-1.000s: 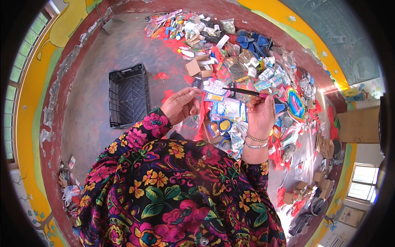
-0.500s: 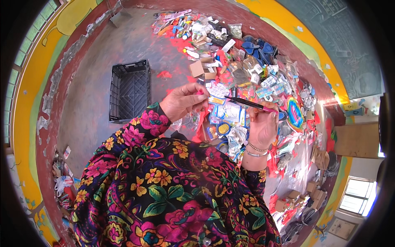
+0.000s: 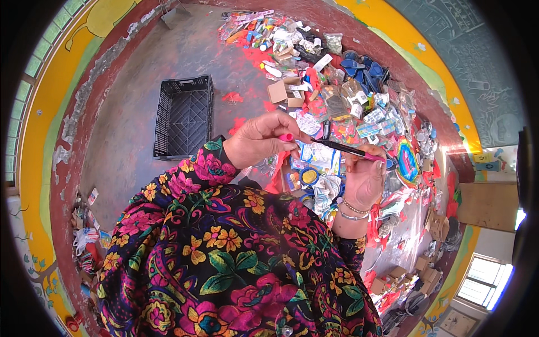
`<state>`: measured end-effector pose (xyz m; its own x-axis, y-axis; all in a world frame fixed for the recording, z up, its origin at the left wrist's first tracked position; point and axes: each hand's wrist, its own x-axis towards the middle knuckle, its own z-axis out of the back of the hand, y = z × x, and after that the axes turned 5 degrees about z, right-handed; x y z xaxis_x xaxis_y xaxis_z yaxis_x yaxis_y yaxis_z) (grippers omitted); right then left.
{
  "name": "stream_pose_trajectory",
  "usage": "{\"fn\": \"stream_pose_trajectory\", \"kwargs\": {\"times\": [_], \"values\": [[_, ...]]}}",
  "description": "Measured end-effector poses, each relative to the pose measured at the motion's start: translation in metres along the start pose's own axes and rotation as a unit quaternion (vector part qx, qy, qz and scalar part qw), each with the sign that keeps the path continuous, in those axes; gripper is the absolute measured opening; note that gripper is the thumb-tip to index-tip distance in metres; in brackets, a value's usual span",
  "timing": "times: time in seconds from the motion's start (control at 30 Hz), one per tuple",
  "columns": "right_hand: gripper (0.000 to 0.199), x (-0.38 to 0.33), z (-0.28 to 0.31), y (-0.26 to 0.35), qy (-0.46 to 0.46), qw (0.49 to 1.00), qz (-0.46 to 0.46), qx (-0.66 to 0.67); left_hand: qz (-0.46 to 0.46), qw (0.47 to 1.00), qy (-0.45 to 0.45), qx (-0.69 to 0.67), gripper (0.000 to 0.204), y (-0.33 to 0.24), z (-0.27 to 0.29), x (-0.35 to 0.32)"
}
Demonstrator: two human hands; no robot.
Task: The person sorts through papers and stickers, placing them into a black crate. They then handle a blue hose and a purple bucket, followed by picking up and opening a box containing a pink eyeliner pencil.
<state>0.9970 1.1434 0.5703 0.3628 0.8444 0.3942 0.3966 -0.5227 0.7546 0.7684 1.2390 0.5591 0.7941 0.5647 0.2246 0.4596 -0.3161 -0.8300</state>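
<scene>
My left hand (image 3: pixel 259 139) is closed, pinching a small bright pink cap (image 3: pixel 287 137) between thumb and finger. Its open end faces right. In my right hand (image 3: pixel 364 184) is a slim black pen-like stick (image 3: pixel 349 149) with a pink end. The stick slants across between my hands. Its thin, dark tip points left and comes close to the fingers of my left hand; whether they touch cannot be told. Beaded and metal bracelets circle my right wrist.
An empty-looking black plastic crate (image 3: pixel 184 118) stands on the floor to the left. A large heap of mixed packages spreads beyond my hands, with an opened cardboard box (image 3: pixel 287 93), blue sandals (image 3: pixel 365 72) and a rainbow-coloured item (image 3: pixel 408 162). A dustpan (image 3: pixel 175 16) rests by the far wall.
Both hands have shifted slightly to the right. The pink cap has turned so its opening shows. My left fingers are nearer the stick's tip. The view has turned a little.
</scene>
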Motion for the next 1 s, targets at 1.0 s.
{"fn": "stream_pose_trajectory", "kwargs": {"times": [1.0], "values": [[0.023,-0.023,0.007,-0.01,-0.04,0.992,-0.12,-0.026,0.084,0.976,-0.045,0.195,0.012,-0.007,-0.005,0.005]]}}
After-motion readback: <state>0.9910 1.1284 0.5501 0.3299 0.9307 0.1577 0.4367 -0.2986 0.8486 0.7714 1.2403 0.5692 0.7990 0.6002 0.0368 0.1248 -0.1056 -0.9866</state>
